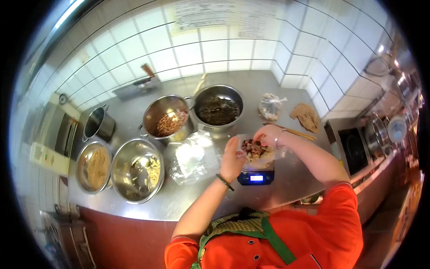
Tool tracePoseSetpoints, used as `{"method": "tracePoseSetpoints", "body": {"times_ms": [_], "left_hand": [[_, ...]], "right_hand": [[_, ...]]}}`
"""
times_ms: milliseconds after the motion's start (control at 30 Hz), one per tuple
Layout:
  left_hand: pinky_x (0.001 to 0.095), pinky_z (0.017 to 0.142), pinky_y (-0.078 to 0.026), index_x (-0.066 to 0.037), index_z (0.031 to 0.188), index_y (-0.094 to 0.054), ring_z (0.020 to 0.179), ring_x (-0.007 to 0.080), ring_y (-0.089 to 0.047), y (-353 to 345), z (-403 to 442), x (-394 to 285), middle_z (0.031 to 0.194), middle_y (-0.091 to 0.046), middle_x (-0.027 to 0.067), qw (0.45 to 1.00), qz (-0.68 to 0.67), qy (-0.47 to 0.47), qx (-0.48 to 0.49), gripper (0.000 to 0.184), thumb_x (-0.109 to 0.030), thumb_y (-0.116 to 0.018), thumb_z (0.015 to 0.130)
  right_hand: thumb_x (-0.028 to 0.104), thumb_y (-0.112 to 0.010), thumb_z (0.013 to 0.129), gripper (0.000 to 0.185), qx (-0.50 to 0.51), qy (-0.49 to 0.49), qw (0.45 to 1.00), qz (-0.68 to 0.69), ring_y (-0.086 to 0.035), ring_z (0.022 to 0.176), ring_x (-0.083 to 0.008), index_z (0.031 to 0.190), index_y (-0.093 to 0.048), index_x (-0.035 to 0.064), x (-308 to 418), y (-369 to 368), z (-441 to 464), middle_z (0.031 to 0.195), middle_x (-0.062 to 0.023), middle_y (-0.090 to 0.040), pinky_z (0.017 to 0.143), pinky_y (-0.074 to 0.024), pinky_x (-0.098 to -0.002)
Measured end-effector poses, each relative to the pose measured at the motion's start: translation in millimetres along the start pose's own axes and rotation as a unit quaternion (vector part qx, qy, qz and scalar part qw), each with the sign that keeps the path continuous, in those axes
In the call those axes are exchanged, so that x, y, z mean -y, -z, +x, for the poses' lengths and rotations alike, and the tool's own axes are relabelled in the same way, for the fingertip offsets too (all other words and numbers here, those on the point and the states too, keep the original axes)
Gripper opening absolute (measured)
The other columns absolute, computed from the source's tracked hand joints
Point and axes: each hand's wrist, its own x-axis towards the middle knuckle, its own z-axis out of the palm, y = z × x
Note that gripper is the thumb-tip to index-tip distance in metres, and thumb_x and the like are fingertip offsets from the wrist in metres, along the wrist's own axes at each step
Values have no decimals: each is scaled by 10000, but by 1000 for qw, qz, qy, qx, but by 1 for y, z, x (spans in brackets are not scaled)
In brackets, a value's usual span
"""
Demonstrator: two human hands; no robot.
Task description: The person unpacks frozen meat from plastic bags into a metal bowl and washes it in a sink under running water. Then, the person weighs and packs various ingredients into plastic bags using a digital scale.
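Left of the digital scale (256, 178), passage is blocked by plastic bags (192, 158) and a steel bowl (122, 175); bare counter (295, 174) can be crossed to its right.

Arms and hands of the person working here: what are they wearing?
The left hand and right hand are bare. The sleeves are short and orange-red. A dark bangle rings the left wrist; a thin, pale bracelet the right.

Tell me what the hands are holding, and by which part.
The left hand holds a clear plastic bag of chopped food by its left edge. The right hand is at the bag's opening; whether it grips anything cannot be told.
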Motion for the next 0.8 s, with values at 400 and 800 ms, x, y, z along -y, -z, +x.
{"method": "tracePoseSetpoints", "body": {"times_ms": [400,800], "left_hand": [[348,920,-368,-57,1253,-385,1168,323,-388,95,-77,-33,1311,-331,188,999,17,-18,-45,536,-143,-601,769],[349,848,-416,-15,1328,-163,1049,276,-465,250,-213,74,1289,-282,184,786,-92,142,-595,716,-83,-592,760]], "right_hand": [[166,-543,816,259,-147,167,970,-100,-538,810,-211,1056,-529,69,208,11,202,922,-106,-545,712,-458,-308],[132,-627,704,420,220,304,808,-455,-490,1053,-265,1114,-537,109,330,-216,180,1182,-115,-461,855,-426,-353]]}}
